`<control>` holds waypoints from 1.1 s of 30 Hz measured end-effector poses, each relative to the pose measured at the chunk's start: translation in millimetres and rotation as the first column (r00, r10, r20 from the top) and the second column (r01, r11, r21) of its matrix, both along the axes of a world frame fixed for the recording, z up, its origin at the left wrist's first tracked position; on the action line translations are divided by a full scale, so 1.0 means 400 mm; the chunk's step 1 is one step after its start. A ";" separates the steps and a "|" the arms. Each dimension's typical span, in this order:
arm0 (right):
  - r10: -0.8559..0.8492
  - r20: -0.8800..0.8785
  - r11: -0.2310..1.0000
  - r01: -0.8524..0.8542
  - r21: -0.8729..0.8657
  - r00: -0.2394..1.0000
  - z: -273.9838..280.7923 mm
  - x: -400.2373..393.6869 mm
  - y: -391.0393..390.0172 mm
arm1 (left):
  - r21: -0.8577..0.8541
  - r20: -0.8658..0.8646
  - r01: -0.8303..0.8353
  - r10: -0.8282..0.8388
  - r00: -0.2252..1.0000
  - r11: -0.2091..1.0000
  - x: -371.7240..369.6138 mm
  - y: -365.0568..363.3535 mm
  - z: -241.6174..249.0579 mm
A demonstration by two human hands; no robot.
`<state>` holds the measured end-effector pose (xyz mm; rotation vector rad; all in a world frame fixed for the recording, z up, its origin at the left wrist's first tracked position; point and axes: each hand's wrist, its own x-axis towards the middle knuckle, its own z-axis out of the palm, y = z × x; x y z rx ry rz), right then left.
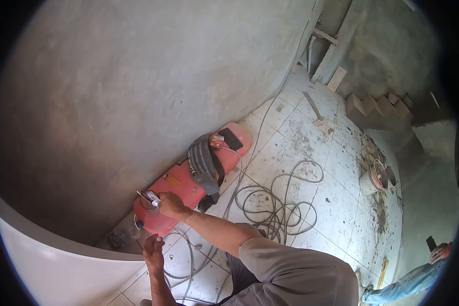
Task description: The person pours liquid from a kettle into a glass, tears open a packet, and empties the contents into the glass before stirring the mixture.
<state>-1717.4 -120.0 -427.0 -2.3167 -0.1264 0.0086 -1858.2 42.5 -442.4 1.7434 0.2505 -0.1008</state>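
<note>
My right hand (171,205) reaches over the near end of a long red plastic bench-like object (184,183). Its fingers are closed on a small white packet (152,198), held above a round dark opening in the red surface. My left hand (153,251) is lower, beside that same end, with curled fingers; whether anything is in them cannot be seen. A yellow-handled tool (172,179) lies on the red surface near my right hand. Farther along it are a grey-and-black belt (204,163) with lettering, a small white-and-red box (217,139) and a black phone-like slab (230,138).
A tangled grey cable (275,204) spreads over dirty white floor tiles. A bare plaster wall (137,92) runs behind the red object; a curved white edge (61,250) is at lower left. Buckets (373,178) and stacked blocks (377,107) stand right. Another person's leg (413,283) shows lower right.
</note>
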 end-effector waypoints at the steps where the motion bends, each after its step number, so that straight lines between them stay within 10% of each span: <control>1: 0.023 -0.031 1.000 -0.023 0.006 0.999 0.005 0.002 -0.005 | 0.003 0.006 0.008 -0.008 1.000 1.000 0.005 -0.005 0.003; 6: -0.016 -0.235 0.990 0.048 0.134 0.972 0.057 0.017 -0.022 | -0.043 -0.072 -0.072 0.068 0.995 0.996 0.064 -0.012 0.010; 12: -0.051 0.081 0.995 0.043 0.095 0.995 -0.011 0.020 -0.028 | -0.027 0.031 -0.090 0.091 0.995 0.996 0.131 -0.041 0.004; 18: -0.063 -0.165 0.936 0.116 0.332 0.984 0.007 0.025 -0.032 | -0.021 -0.036 -0.089 0.088 0.995 0.996 0.093 -0.044 0.011; 28: -0.076 0.000 0.961 0.073 0.266 0.997 -0.020 0.011 0.002 | -0.167 -0.006 -0.080 0.080 0.997 0.983 0.004 -0.001 0.080; 30: 0.031 -0.104 0.997 -0.038 -0.073 0.994 -0.047 0.016 -0.011 | -0.024 0.030 -0.048 0.049 0.998 0.999 -0.029 0.017 0.073; 33: -0.033 0.034 0.999 0.034 -0.018 0.999 0.046 -0.012 0.014 | 0.097 -0.036 -0.040 0.043 0.998 0.995 -0.069 0.035 0.071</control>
